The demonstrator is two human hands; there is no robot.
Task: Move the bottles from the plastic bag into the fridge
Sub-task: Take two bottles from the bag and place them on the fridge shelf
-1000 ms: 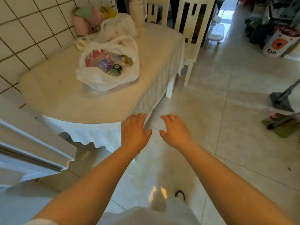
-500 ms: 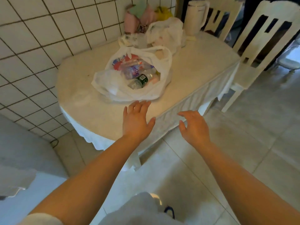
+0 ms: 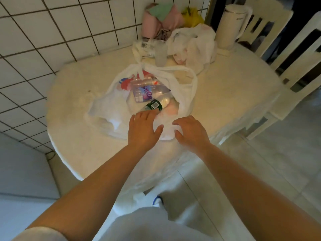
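A white plastic bag [image 3: 107, 108] lies open on the round white table [image 3: 225, 94]. Inside it lie a clear bottle with a green label [image 3: 156, 104] and a clear bottle with a purple label [image 3: 145, 94], with more packaging behind them. My left hand [image 3: 142, 129] hovers at the bag's near edge, fingers straight and reaching to the green-label bottle's near end. My right hand [image 3: 189, 131] is spread over the bag's near right rim, fingers relaxed, holding nothing. The fridge is not in view.
Behind the bag stand a cloudy cup [image 3: 160, 53], a crumpled white bag [image 3: 196, 46], pink and green cloths [image 3: 159, 16] and a white kettle [image 3: 229, 26]. White chairs [image 3: 298, 56] stand at the right. A tiled wall [image 3: 43, 40] runs along the left.
I have stepped up to the table. Both hands moved forward from over the floor to the bag's near edge, and the bag now fills the middle of the view.
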